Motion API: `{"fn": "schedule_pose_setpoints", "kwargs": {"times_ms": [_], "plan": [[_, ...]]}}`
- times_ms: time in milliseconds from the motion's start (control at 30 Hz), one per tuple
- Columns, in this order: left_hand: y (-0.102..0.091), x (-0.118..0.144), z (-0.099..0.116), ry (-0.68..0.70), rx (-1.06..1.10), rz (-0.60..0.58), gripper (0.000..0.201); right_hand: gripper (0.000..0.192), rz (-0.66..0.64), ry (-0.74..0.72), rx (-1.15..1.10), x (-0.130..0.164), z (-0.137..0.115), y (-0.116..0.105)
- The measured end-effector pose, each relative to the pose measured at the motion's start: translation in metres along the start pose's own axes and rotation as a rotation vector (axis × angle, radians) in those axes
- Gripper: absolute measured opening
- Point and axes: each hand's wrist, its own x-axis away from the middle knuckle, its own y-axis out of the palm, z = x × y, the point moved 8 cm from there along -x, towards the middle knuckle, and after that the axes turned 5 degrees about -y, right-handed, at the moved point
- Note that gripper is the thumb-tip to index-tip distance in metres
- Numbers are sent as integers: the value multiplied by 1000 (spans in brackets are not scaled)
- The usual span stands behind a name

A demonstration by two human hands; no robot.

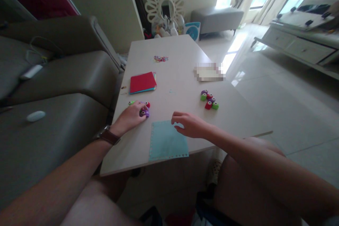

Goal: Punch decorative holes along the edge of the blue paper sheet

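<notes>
**Left hand on a punch, right hand at the blue sheet**

Step in hand, as judged: picking a punch from the near cluster while the sheet is steadied.

- Left hand (131, 116): lies over the small cluster of punches (143, 108) at the left edge of the surface (174, 53). Fingers curled around the purple punch (144, 113); a green and a red one show just beside it. Whether the purple one is lifted or only covered cannot be told. Watch on the wrist.
- Right hand (189, 124): fingers loosely bent and a little apart, tips at the top right corner of the blue sheet (167, 140); holding nothing.
- Sheet: flat on the near edge of the surface, between the hands; small marks along its lower border.
- Next move, as judged, calls for a firm hold on the punch and the sheet's edge fed into its slot.

Containers: none in view. A second group of punches (209, 100) lies loose to the right, a paper stack (142, 82), red on top, farther back left, and coloured scraps (161, 58) beyond.
</notes>
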Motion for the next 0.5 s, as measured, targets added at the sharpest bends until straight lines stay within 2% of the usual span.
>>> {"fn": "schedule_pose_setpoints", "kwargs": {"times_ms": [133, 267, 400, 500], "plan": [[3, 0, 16, 71, 6, -1, 13, 17, -26, 3, 29, -1, 1, 2], [17, 5, 36, 234, 35, -92, 14, 13, -37, 45, 128, 0, 9, -6], [35, 11, 40, 297, 70, -195, 45, 19, -60, 211, 227, 11, 37, -22], [44, 14, 36, 287, 66, -238, 69, 53, -211, 275, 254, 23, 52, -19]]}}
